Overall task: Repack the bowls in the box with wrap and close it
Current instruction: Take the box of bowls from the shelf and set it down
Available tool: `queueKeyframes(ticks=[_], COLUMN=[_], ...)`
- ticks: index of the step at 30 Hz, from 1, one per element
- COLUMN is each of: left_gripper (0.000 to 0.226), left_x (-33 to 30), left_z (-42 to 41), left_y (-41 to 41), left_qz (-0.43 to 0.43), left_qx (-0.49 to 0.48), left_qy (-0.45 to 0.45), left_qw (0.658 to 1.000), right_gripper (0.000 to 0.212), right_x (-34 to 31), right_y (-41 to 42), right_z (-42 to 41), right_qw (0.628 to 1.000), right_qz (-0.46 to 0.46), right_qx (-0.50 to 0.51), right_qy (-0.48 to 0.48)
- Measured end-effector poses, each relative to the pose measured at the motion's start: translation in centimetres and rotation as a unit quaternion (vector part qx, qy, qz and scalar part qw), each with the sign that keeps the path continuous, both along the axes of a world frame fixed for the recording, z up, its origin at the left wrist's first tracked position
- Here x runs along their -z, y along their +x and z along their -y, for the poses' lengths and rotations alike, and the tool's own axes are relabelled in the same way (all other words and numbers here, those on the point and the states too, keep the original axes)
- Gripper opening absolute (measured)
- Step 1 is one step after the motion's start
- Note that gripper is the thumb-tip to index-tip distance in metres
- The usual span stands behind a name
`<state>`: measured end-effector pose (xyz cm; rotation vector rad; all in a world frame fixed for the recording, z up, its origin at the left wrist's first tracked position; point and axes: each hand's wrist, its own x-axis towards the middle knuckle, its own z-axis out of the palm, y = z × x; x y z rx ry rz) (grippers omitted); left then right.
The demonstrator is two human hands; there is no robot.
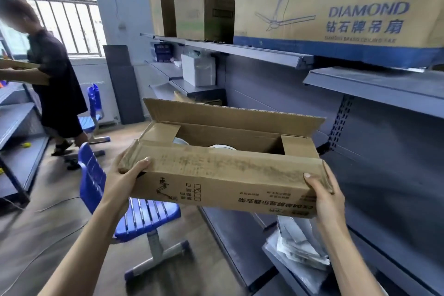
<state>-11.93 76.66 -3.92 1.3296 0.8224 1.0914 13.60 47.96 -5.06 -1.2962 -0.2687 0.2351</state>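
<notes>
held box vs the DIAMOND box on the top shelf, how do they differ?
The held box is open, its far flap up and white bowls showing inside; the DIAMOND box is closed. The held box is in the air between the left hand and right hand; the DIAMOND box rests on the shelf. The DIAMOND box has a blue base band; the held box is plain brown. Both are long printed cardboard.

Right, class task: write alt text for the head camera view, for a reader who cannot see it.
Two bare hands, left hand and right hand, hold a long brown cardboard box by its ends, its flaps open, white bowls just visible inside. Grey metal shelving stands behind, a blue slatted chair below.
</notes>
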Motion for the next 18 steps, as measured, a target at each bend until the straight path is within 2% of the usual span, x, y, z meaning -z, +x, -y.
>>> queueKeyframes(ticks=[7,16,18], left_gripper=[0.056,0.083,0.076], left_x=[0.3,2.4,2.8], left_z=[-8.0,-16.4,-18.5], left_y=[0.5,4.3,5.9], left_qz=[-0.005,-0.003,0.003], left_qx=[0.025,0.052,0.052], left_qy=[0.000,-0.025,-0.029], left_qw=[1.000,0.998,0.998], right_gripper=[0.053,0.052,0.052], right_x=[0.7,1.9,2.1], right_y=[-0.5,2.8,4.2], right_z=[-6.7,-14.4,-16.4], right_qw=[0.999,0.998,0.998], right_qz=[-0.002,-0.020,-0.024], right_qx=[0.033,0.051,0.053], right_qy=[-0.017,-0.029,-0.027])
